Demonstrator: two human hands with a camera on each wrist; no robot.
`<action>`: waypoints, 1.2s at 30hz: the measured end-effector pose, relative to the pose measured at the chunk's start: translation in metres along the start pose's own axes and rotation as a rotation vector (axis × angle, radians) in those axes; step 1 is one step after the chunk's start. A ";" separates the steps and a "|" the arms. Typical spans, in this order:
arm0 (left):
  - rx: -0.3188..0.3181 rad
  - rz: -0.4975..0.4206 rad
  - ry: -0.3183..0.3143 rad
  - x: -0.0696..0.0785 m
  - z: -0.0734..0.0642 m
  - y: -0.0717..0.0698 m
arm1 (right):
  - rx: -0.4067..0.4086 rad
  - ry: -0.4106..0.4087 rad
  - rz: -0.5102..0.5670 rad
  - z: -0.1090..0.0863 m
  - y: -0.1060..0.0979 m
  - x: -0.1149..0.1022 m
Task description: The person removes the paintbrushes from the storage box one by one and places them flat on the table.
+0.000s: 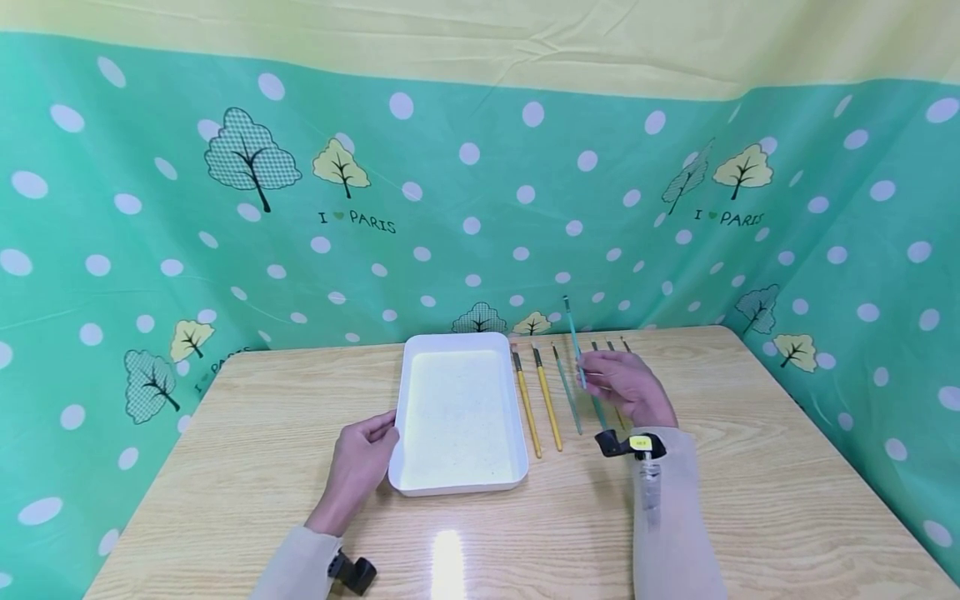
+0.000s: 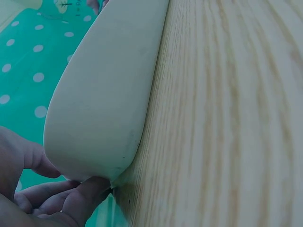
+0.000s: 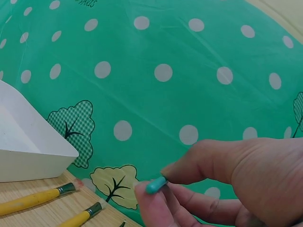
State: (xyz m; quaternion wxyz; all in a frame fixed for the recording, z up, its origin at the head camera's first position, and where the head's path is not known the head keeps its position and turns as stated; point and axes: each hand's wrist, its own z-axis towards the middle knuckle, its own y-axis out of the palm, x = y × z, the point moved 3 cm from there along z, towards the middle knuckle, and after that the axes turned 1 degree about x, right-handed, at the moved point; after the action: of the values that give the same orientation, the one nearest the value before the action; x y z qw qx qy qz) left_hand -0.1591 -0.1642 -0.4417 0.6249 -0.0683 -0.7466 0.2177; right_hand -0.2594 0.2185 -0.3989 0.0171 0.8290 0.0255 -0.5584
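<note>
A shallow white tray (image 1: 517, 417) lies on the wooden table, its long sides running away from me. My left hand (image 1: 362, 457) grips its left side; in the left wrist view the fingers (image 2: 87, 201) bend against the outer wall near the base. My right hand (image 1: 628, 385) pinches a teal paintbrush (image 1: 573, 329) between thumb and fingers, raised above the table with its bristles up and away. The brush's rounded handle end (image 3: 156, 185) shows between the fingertips in the right wrist view.
Right of the tray, several paintbrushes lie side by side, bristles toward the back: two yellow-handled ones, a yellow brush (image 1: 527, 408) and another yellow brush (image 1: 548, 404), then a thin teal brush (image 1: 567, 396). Others lie partly under my right hand. A green dotted curtain (image 1: 450, 192) encloses the table.
</note>
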 end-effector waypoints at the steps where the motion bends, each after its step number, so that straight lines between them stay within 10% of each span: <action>1: -0.002 -0.002 -0.001 0.000 0.000 0.000 | 0.004 0.002 0.004 0.000 -0.001 0.000; 36: -0.005 -0.011 0.011 -0.001 0.000 0.000 | 0.112 0.010 -0.024 -0.009 -0.038 0.006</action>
State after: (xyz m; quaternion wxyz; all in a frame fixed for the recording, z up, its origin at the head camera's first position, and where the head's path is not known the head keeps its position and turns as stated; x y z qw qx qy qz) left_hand -0.1592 -0.1644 -0.4427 0.6301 -0.0667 -0.7439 0.2122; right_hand -0.2512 0.2572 -0.4011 -0.0362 0.8310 0.0043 -0.5551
